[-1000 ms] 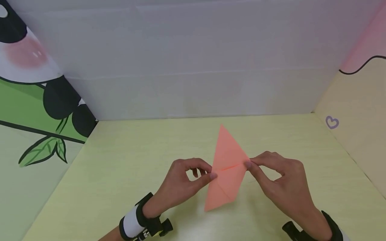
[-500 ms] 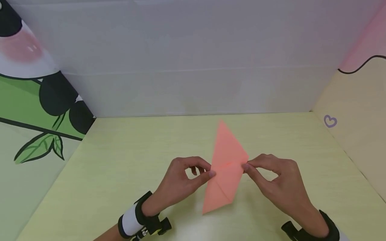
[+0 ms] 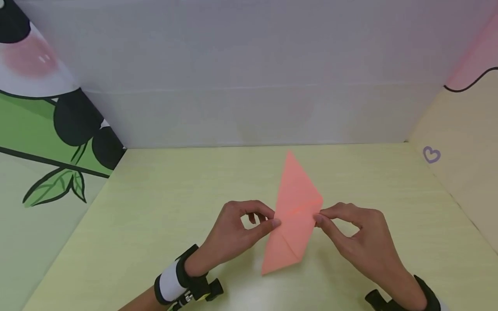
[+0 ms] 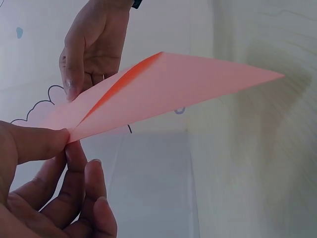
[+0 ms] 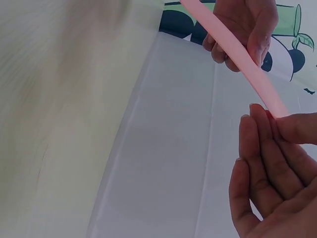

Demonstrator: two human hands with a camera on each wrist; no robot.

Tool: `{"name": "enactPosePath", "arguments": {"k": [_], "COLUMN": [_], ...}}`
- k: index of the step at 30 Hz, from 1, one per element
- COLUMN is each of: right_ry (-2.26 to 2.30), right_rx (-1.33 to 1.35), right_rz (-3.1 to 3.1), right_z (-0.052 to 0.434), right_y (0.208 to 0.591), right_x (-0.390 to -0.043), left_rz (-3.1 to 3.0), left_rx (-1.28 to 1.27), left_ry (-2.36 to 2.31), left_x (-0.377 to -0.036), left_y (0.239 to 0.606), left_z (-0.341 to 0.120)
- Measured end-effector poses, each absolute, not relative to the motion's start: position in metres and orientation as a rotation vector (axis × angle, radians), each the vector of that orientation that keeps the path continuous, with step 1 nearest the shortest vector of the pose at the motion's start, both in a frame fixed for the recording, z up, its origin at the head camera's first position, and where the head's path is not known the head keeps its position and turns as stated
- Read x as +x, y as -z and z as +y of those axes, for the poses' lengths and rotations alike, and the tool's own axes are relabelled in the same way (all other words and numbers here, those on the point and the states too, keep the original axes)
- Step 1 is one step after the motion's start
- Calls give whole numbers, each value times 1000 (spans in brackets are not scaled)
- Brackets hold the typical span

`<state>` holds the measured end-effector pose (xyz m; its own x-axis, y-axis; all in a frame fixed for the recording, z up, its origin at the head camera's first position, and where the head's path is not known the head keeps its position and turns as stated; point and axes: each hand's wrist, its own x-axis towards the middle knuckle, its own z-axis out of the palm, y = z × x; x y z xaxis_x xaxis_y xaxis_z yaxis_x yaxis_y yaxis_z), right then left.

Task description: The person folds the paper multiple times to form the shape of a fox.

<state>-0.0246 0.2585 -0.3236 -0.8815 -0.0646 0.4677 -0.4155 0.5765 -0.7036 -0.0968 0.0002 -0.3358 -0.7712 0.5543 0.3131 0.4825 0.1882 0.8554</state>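
Note:
A folded salmon-pink paper, kite-shaped with a crease across its middle, is held just above the pale yellow-green tabletop. My left hand pinches its left corner between thumb and forefinger. My right hand pinches the right corner the same way. In the left wrist view the pink paper stretches from my left hand to the right hand. Seen edge-on in the right wrist view, the paper runs from my right hand up to the left hand.
A white back wall closes the far side of the table. A panel with a green leaf and black-and-white cartoon print stands at the left. A cream panel with a small purple heart stands at the right.
The paper has tilted slightly, its far tip rising a little toward the back wall. Both hands keep their pinch on the side corners and have hardly moved.

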Motion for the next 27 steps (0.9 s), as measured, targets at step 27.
{"name": "enactPosePath", "arguments": {"k": [27], "right_ry": [-1381], "right_rx": [316], "right_rz": [-2496], "right_z": [252], "right_y": [330], "right_x": [-19], "left_rz": [2408], "left_rx": [1013], "left_ry": [-1662], "left_x": [-99], "left_y": [332], "left_z": [-3]}}
